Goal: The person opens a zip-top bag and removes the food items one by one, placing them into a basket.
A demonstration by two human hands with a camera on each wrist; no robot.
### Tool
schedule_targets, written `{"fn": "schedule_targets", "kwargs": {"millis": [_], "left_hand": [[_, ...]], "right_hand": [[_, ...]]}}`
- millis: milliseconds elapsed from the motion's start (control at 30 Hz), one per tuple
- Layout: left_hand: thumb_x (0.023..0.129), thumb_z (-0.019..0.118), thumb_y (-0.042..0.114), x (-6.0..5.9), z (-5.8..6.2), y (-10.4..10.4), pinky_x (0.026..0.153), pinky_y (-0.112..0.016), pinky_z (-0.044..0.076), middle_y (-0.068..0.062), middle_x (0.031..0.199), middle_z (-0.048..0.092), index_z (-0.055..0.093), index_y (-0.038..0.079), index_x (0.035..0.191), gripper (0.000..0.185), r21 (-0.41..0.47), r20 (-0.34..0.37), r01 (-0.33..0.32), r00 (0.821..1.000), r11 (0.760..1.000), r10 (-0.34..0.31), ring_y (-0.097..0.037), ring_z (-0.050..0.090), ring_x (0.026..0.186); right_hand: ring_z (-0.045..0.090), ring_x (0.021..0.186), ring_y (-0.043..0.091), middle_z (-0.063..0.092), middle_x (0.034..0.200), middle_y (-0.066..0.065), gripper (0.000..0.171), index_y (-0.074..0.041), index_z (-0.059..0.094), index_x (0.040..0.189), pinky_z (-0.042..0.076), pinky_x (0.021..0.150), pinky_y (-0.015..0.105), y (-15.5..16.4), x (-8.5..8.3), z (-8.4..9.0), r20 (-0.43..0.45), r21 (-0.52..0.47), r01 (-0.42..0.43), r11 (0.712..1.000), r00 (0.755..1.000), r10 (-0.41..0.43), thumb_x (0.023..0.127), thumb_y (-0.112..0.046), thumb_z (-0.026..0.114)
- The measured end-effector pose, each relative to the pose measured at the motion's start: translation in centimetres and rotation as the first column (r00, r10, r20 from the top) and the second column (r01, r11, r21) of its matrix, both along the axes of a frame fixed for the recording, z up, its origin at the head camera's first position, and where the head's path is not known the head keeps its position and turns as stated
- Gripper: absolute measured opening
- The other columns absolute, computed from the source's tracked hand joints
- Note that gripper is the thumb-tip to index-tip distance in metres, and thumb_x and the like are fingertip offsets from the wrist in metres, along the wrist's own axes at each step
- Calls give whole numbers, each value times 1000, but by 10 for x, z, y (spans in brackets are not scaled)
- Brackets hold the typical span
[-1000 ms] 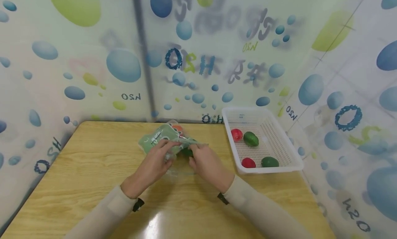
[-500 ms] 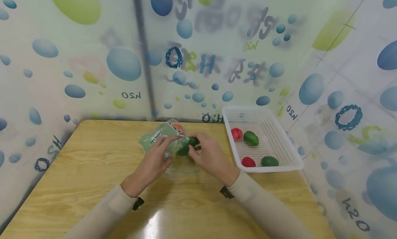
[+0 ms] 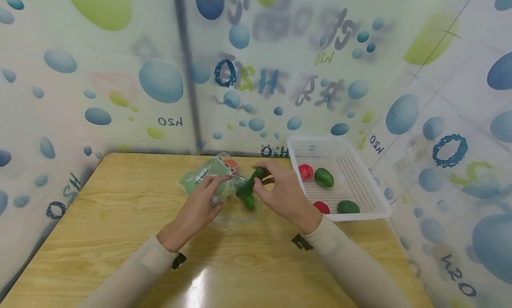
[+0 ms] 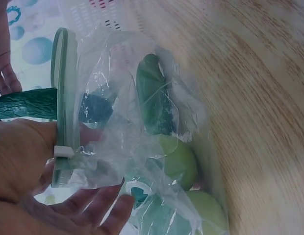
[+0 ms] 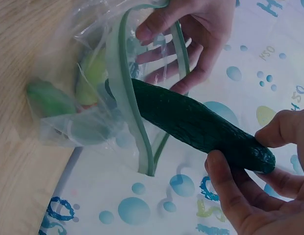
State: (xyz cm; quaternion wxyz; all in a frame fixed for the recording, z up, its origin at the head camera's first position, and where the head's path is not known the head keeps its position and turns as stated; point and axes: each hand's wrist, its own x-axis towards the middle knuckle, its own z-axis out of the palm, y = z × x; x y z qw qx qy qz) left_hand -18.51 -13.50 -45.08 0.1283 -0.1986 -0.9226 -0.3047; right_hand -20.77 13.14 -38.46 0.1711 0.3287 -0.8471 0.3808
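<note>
My right hand (image 3: pixel 286 197) pinches one end of a dark green cucumber (image 5: pixel 191 120) between thumb and fingers. The cucumber's other end is still inside the mouth of a clear zip bag (image 4: pixel 108 54) with a pale green edge and white slider. My left hand (image 3: pixel 198 212) holds that mouth apart, thumb on the inner side and fingers spread beyond the film, as the right wrist view shows. Inside the bag, a second long green vegetable (image 4: pixel 152 98) lies beside light green round things (image 4: pixel 179 161). Printed green and orange patterns cover part of the bag in the head view.
To the right stands a white perforated basket (image 3: pixel 382 208). It contains two red round items (image 3: pixel 306 171) and two dark green oval ones (image 3: pixel 324 178). The wooden table (image 3: pixel 120 201) meets a patterned curtain (image 3: pixel 248 134) at its back edge.
My right hand has moved right and slightly up, drawing the cucumber partly out of the bag. The left hand stays nearly where it was at the bag's mouth.
</note>
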Motion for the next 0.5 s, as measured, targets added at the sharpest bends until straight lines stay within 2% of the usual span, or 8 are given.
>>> {"fn": "schedule_targets", "kwargs": {"millis": [133,267,500], "left_hand": [[92,89,-11,0,-2,-1,105,-62,68,-24,146,71,64,12,162,78,-10,-9,-6,1000,1000,6,-44,74,131],[92,90,-11,0,-4,-2,103,-61,68,-25,145,71,65,11,162,77,-15,-12,-10,1000,1000,10,-44,74,128],[90,94,-7,0,-5,-3,100,-58,68,-25,138,72,66,9,159,76,-28,-48,-12,999,1000,10,-42,72,125]], "right_hand": [[84,99,24,83,118,13,31,1,76,135,74,88,38,6,-2,5,-31,-31,4,1000,1000,-5,104,-2,79],[83,98,25,83,116,14,32,2,75,136,75,87,39,13,-3,12,-45,-59,19,998,999,-22,104,0,78],[84,98,27,82,112,14,37,0,74,142,75,82,39,31,-10,24,-129,-65,71,995,988,-79,105,-1,77]]}}
